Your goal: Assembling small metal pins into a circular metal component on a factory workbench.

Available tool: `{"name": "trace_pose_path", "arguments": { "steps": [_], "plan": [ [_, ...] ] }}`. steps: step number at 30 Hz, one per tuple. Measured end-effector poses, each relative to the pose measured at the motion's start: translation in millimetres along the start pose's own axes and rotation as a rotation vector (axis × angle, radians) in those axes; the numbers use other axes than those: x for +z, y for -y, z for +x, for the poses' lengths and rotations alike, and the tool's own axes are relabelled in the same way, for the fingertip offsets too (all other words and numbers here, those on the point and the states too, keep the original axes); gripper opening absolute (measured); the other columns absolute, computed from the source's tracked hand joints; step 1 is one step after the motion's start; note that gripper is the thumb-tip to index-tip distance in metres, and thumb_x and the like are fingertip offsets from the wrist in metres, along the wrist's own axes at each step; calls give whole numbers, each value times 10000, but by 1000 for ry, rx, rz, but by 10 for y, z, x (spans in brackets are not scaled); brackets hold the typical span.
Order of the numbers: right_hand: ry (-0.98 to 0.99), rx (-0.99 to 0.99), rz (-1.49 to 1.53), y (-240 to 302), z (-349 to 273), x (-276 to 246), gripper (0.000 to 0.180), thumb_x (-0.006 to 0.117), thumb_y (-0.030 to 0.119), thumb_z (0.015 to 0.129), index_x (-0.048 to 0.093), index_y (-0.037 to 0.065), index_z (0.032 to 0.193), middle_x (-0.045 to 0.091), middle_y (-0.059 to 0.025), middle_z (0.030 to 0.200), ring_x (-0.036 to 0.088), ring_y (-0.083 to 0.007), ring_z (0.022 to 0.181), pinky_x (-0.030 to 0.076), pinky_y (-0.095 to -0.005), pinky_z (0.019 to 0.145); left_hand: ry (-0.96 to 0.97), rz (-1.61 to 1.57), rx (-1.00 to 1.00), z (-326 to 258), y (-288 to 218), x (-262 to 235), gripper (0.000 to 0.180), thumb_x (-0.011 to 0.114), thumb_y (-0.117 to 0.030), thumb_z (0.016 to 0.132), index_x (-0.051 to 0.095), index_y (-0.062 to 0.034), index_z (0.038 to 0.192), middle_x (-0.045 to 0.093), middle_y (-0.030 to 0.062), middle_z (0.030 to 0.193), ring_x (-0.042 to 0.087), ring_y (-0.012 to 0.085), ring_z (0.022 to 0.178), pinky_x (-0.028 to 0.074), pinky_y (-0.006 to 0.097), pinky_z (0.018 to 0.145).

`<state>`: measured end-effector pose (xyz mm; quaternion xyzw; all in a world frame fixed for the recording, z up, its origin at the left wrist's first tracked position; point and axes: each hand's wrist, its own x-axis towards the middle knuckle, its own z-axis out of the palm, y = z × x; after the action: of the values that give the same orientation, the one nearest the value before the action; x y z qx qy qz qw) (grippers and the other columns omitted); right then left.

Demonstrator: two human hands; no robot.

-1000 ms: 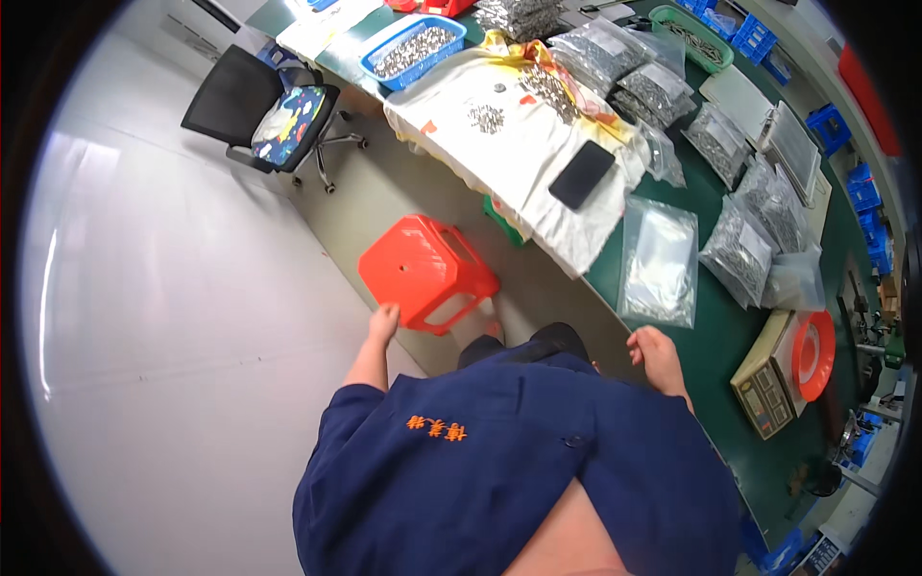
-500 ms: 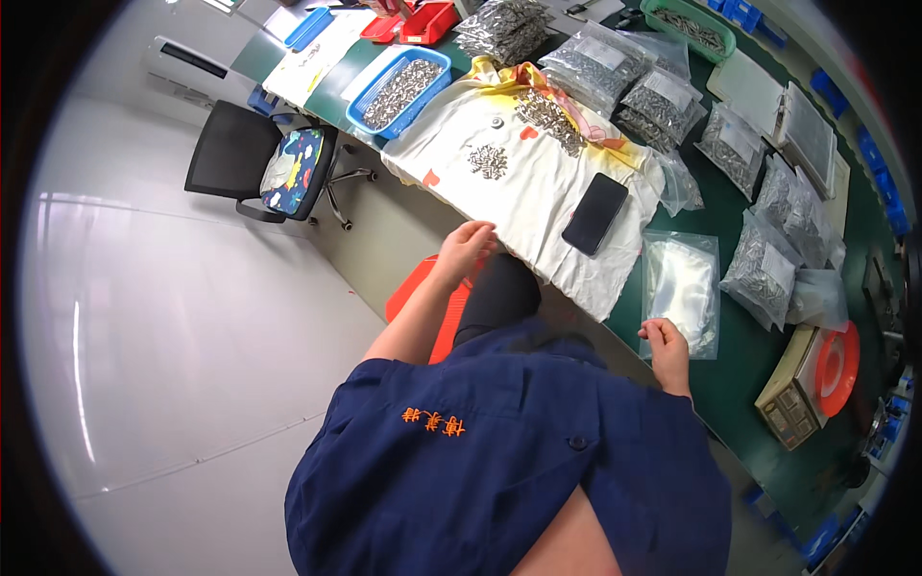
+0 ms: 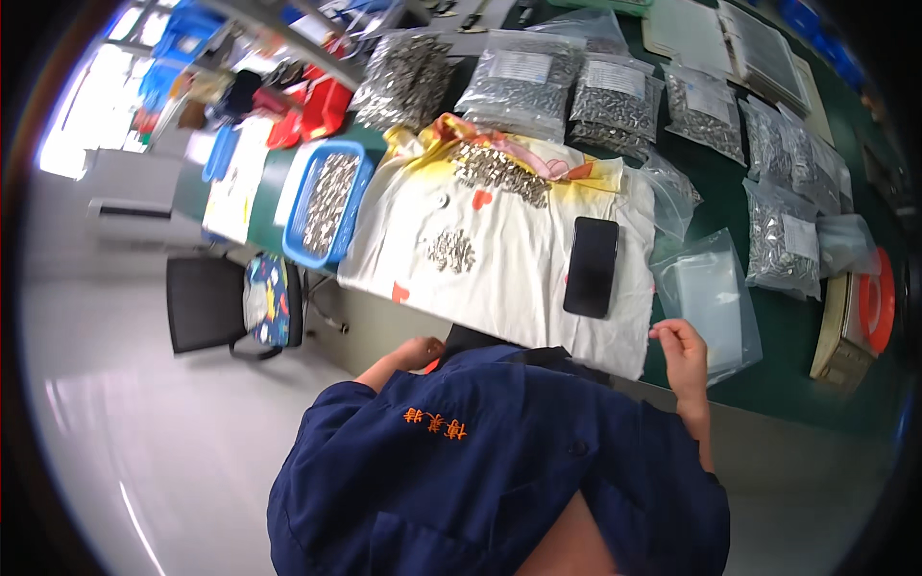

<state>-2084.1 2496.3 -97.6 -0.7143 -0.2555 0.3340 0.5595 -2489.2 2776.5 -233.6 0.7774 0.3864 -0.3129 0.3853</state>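
Clear plastic bag [image 3: 709, 300] lies flat at the worktop's near edge; I judge it light, limp, slippery, best pinched by its rim. My right hand [image 3: 680, 353] hovers beside it, fingers loosely curled, empty.

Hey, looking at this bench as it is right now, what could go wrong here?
The black phone lies on the white cloth, whose edge hangs over the table; a tug might drag it off. Loose metal parts sit unboxed on that cloth and could scatter the same way. The right hand is at the empty clear bag near the table's edge, so a brush may slide it to the floor.
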Motion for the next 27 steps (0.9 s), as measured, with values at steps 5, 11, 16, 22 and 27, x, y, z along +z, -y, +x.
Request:
{"name": "trace_pose_path", "arguments": {
  "steps": [5, 11, 16, 22, 27],
  "plan": [
    [127, -21, 16, 241, 204, 982, 118, 492, 2, 832, 601, -1, 876, 609, -58, 864, 563, -117, 840, 433, -237, 773, 97, 86, 238, 664, 3, -589, 340, 469, -330, 869, 614, -54, 1006, 632, 137, 994, 594, 286, 923, 456, 383, 785],
    [194, -451, -265, 106, 768, 2136, 198, 570, 18, 777, 597, 22, 973, 617, -108, 991, 584, -263, 952, 461, -325, 820, 8, 21, 444, 774, 557, -711, 338, 473, -314, 875, 604, -34, 1009, 633, 131, 991, 594, 285, 916, 456, 379, 783],
    [284, -574, -391, -173, 1306, 2795, 262, 526, 65, 812, 581, 9, 1062, 564, -150, 1124, 521, -285, 1071, 409, -344, 926, -122, -51, 527, 733, 845, -498, 336, 476, -302, 880, 596, -17, 1012, 633, 126, 988, 593, 284, 910, 456, 375, 781],
    [142, -750, -641, -492, 1217, 3153, 290, 519, 66, 814, 562, 15, 1096, 556, -146, 1138, 489, -289, 1111, 376, -356, 962, 462, -696, 456, 325, 601, -555, 241, 474, -209, 924, 556, -14, 1039, 595, 36, 897, 553, 111, 835, 454, 261, 780],
    [20, -681, -685, -452, 1085, 3395, 354, 561, 169, 807, 542, 49, 1140, 504, -161, 1198, 459, -308, 1123, 349, -385, 973, 523, -870, 618, 35, 566, -556, 229, 454, -190, 935, 542, -26, 1069, 579, 24, 946, 540, 94, 869, 446, 247, 790]
  ]
}}
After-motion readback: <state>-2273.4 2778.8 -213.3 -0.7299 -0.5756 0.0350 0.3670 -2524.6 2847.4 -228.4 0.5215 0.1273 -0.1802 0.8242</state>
